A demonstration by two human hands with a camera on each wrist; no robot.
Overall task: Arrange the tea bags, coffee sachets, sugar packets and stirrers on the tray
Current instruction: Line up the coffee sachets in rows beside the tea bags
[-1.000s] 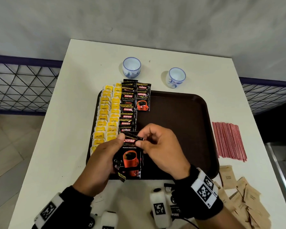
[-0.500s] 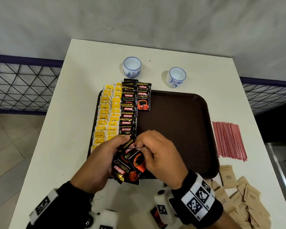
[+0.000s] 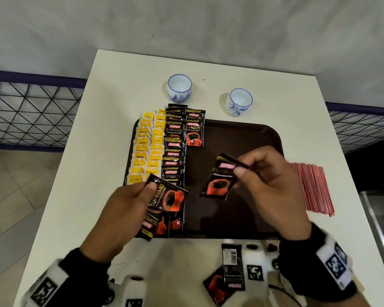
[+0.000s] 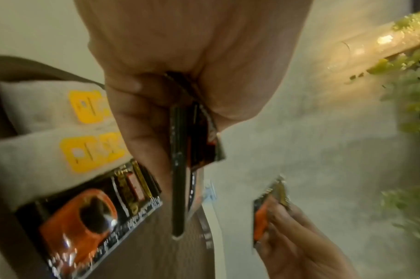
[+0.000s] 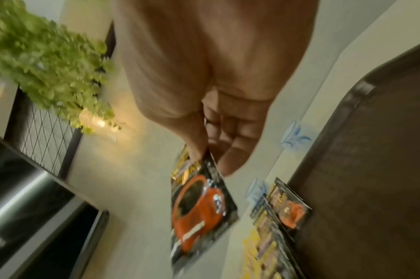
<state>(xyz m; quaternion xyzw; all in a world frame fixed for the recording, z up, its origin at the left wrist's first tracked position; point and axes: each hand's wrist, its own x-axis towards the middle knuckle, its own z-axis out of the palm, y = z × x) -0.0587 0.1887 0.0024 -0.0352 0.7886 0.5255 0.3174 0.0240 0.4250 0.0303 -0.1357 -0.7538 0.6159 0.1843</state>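
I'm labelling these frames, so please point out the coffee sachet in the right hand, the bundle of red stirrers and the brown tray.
coffee sachet (image 3: pixel 220 185): head view, on its red cup print.
red stirrers (image 3: pixel 315 189): head view, mid-bundle.
brown tray (image 3: pixel 242 138): head view, bare floor.

Left hand (image 3: pixel 122 209): reaching in from the near left, thumb lying on top and fingers curling underneath, gripping a small fanned stack of glossy black coffee sachets with red cups printed on them (image 3: pixel 164 209).
Left wrist: wearing a black cuff carrying a white block with a square black-and-white marker.
Right hand (image 3: pixel 273 191): raised on the right, farther out than the left hand, thumb and fingertips pinching the top edge of a single glossy black coffee sachet with a red cup (image 3: pixel 220 182), which is hanging tilted below them.
Right wrist: wearing a matching black cuff with a marker block.
Hands: apart, not touching.
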